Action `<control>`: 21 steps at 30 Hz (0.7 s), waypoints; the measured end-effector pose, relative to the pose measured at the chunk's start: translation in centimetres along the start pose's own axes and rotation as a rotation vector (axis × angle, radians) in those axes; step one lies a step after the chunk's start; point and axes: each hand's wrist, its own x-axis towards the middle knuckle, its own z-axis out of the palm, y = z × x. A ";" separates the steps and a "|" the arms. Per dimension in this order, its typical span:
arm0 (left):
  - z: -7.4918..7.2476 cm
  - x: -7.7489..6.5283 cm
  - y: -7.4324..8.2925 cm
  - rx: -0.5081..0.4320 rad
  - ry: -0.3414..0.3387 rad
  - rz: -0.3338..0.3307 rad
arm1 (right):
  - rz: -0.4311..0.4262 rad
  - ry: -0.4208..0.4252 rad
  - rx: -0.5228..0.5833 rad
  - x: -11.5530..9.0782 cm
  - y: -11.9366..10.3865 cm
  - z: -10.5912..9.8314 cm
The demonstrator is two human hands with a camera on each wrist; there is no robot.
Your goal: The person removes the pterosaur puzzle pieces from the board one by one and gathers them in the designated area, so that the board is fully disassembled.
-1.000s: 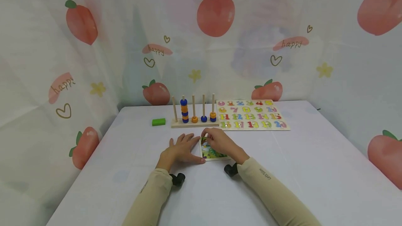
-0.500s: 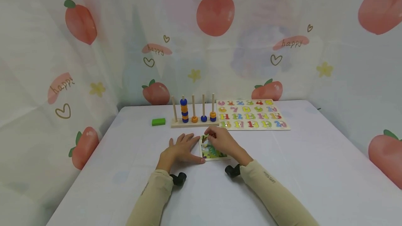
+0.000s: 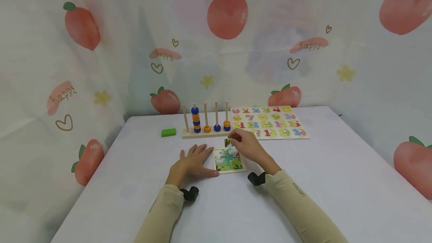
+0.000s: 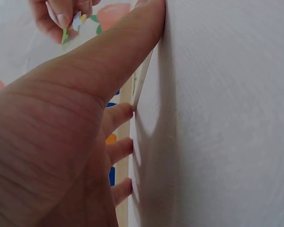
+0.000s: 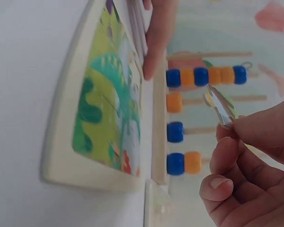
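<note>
Since a moment ago, we see the jigsaw piece (image 3: 228, 143) rise clear of the dinosaur puzzle (image 3: 230, 161) on the surface (image 3: 221, 207), pinched in the right hand (image 3: 248, 146), perhaps leaving a gap; the left hand (image 3: 193, 162), spread wide, touches the puzzle's edge.
</note>
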 end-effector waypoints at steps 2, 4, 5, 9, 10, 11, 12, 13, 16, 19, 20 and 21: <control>-0.1 -0.2 0.0 -0.013 0.003 0.004 | 0.005 0.029 -0.001 0.1 0.3 -0.6; -0.2 -0.3 0.0 -0.022 0.003 0.008 | 0.007 0.063 0.001 0.1 0.5 -1.2; -0.2 -0.3 0.0 -0.025 0.003 0.010 | 0.011 0.080 -0.003 0.1 0.7 -1.5; -0.3 -0.3 -0.2 -0.023 0.001 0.006 | 0.040 0.136 -0.007 0.2 1.3 -3.0; -0.2 -0.3 -0.2 -0.022 0.001 0.004 | 0.052 0.143 -0.005 0.2 1.4 -3.4; -0.2 -0.2 -0.3 -0.023 0.002 0.002 | 0.065 0.153 -0.004 0.2 1.5 -3.8; -0.2 -0.1 -0.4 -0.022 0.004 -0.001 | 0.071 0.160 -0.001 0.1 1.7 -4.2; -0.2 -0.1 -0.4 -0.025 0.005 -0.004 | 0.077 0.168 0.002 0.1 1.8 -4.6; -0.1 -0.1 -0.3 -0.028 0.003 -0.006 | 0.090 0.189 0.000 -0.3 2.2 -5.8; -0.3 -0.3 -0.1 -0.039 0.000 0.003 | 0.095 0.210 -0.015 -0.7 2.8 -7.0; -0.3 -0.4 -0.1 -0.041 -0.002 0.006 | 0.099 0.212 -0.025 -0.8 3.0 -7.4; -0.3 -0.5 0.0 -0.047 -0.005 0.005 | 0.100 0.215 -0.034 -1.0 3.3 -7.7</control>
